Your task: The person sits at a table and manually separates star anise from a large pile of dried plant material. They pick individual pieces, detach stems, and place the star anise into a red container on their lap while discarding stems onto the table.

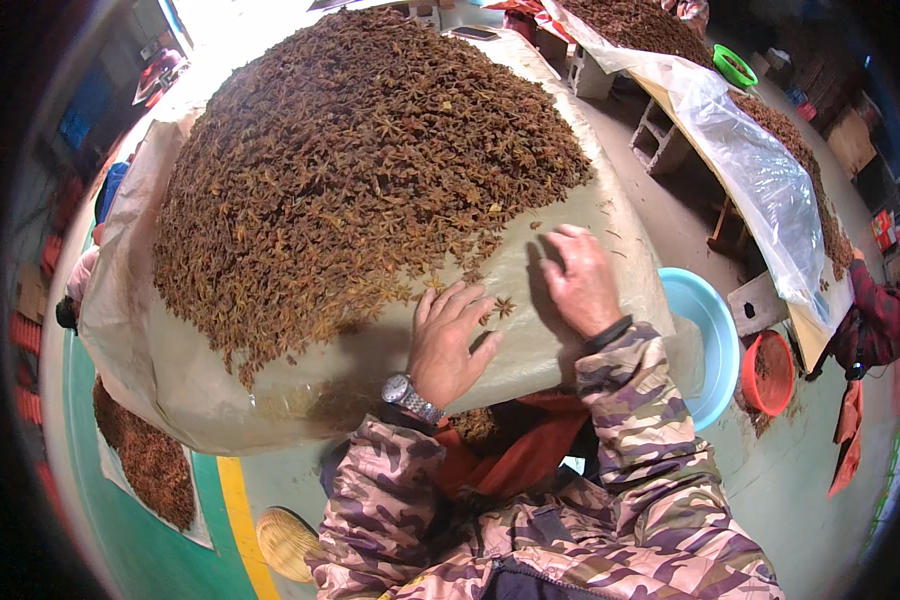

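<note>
A large heap of dried star anise (375, 157) covers most of a table wrapped in pale plastic sheeting (607, 217). At the heap's near edge lies my left hand (450, 337), palm down with fingers spread, a metal-band wristwatch (412, 397) on its wrist. Beside its fingertips is a loose star anise (504, 307). My right hand (579, 281) is over the sheeting to the right of the heap, fingers slightly bent, with a small piece (535, 225) near its fingertips. Nothing shows in either hand, though the underside of each is hidden.
A light blue basin (701, 337) stands beside the table's right edge, with a red basin (767, 373) farther right. Below the table edge hangs red cloth (525, 442). Other people (877, 315) are at neighbouring tables. A woven round item (286, 541) is on the floor.
</note>
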Demonstrator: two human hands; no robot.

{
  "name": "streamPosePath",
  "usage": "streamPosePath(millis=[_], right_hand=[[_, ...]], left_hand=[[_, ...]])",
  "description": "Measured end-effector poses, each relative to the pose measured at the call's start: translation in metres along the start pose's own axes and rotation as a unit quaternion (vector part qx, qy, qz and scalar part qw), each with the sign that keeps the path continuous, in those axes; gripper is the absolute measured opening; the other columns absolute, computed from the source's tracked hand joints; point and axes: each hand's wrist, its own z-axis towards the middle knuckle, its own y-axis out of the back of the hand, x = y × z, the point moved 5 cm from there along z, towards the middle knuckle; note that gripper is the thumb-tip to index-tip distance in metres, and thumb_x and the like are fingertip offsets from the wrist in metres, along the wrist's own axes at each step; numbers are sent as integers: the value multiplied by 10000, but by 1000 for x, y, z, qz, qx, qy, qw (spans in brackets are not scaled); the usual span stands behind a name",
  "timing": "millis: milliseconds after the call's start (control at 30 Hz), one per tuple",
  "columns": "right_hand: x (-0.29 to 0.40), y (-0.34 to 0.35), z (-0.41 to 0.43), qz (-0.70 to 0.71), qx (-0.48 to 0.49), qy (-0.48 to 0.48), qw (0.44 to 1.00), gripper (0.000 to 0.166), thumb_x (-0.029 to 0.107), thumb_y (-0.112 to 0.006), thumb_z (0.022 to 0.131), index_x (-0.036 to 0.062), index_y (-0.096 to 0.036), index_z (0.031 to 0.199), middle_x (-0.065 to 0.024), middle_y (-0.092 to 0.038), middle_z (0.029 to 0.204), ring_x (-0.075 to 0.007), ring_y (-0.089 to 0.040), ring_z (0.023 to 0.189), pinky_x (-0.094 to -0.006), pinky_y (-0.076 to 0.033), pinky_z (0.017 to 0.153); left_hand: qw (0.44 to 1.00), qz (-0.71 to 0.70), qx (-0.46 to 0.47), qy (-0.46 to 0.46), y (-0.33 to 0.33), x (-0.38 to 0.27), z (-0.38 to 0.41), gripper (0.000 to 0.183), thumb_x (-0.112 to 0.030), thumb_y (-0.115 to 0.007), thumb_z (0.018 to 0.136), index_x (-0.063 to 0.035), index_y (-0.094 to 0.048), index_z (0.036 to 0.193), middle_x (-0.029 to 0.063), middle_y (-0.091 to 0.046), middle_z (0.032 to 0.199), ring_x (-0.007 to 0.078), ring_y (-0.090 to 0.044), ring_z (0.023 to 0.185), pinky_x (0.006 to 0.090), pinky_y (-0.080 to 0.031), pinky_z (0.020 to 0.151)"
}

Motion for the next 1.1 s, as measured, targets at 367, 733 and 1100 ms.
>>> streamPosePath(millis=[367, 733, 1100], right_hand=[[41, -34, 7, 42, 78, 40, 995, 276, 88, -712, 938, 35, -755, 1206, -172, -692, 1328, -424, -654, 1186, -502, -530, 1028], [77, -46, 1, 90, 111, 74, 987, 253, 138, -739, 925, 65, -778, 1164, -179, -666, 1005, -407, -656, 992, -507, -531, 857], [80, -55, 1, 93, 111, 79, 986, 73, 52, -740, 874, -2, -690, 865, -196, -619, 953, -441, -623, 926, -527, -516, 791]], left_hand=[[998, -63, -13, 11, 28, 9, -27, 414, -89, -776, 923, -50, -697, 1327, 155, -671, 1431, 362, -595, 1394, 574, -369, 1234], [994, -67, -75, 51, 30, 36, -35, 357, -74, -727, 943, 1, -700, 1291, 191, -677, 1367, 405, -627, 1283, 501, -486, 1121], [966, -172, -156, 113, 56, 47, -28, 298, -97, -628, 1073, -8, -663, 1355, 142, -704, 1314, 235, -669, 1183, 357, -532, 1036]])
